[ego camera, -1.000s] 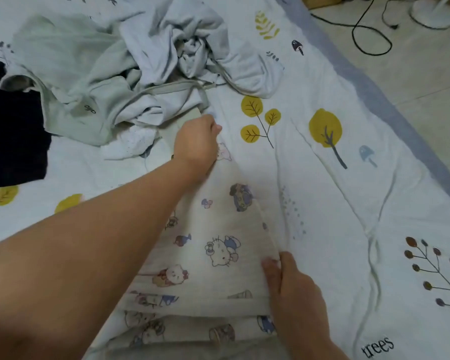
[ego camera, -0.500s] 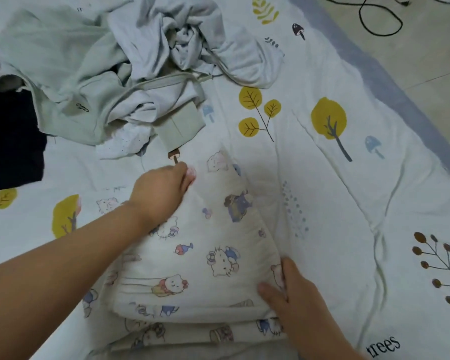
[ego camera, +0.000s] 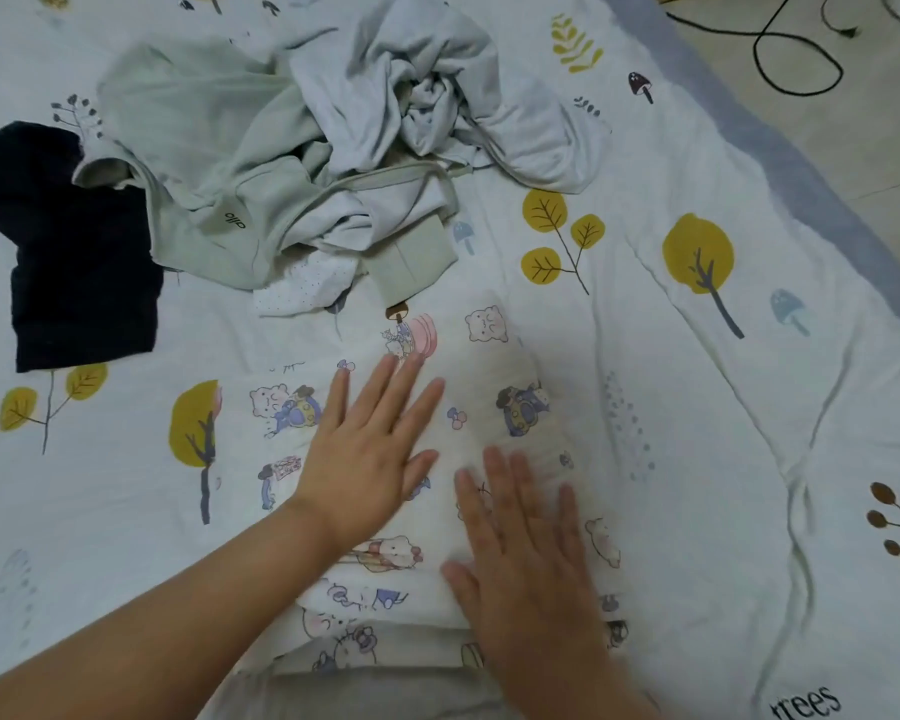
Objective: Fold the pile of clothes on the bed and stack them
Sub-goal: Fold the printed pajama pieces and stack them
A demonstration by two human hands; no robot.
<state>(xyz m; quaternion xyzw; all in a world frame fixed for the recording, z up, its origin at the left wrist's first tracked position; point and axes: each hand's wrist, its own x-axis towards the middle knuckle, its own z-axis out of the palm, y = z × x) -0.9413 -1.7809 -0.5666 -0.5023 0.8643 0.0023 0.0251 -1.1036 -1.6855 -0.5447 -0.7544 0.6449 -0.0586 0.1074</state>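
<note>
Both hands lie flat, fingers straight and spread, on a folded cartoon-print cloth (ego camera: 494, 407) near the bed's near edge: the left hand (ego camera: 370, 454) presses its left half, and the right hand (ego camera: 531, 553) presses its right, nearer part. Neither hand grips anything; the right one is a little blurred, so it looks to be smoothing the fold. The cloth shows several layers along its near edge, and under it another strip of the same print shows, touching a grey fabric (ego camera: 375, 693) at the bottom of the view; whether these are separate folded pieces or more of the same cloth I cannot tell. So at least one item appears folded, and this step looks close to finished. Much is left. The pile (ego camera: 292, 148) sits toward the far side of the bed (ego camera: 749, 407), just beyond the cloth and unfolded: a pale green garment (ego camera: 188, 122) with a small logo, a crumpled light blue one (ego camera: 437, 85), a dotted white piece (ego camera: 302, 288) and a green strap end (ego camera: 417, 257) trailing toward the cloth. A dark garment (ego camera: 79, 252) lies at the pile's left, touching the green one; it looks flat, but whether it is already folded is unclear. Past the bed's right edge, a black cable (ego camera: 796, 54) lies on the floor. By my judgement the task is in its early part, with most of the pile still to be folded and stacked.
</note>
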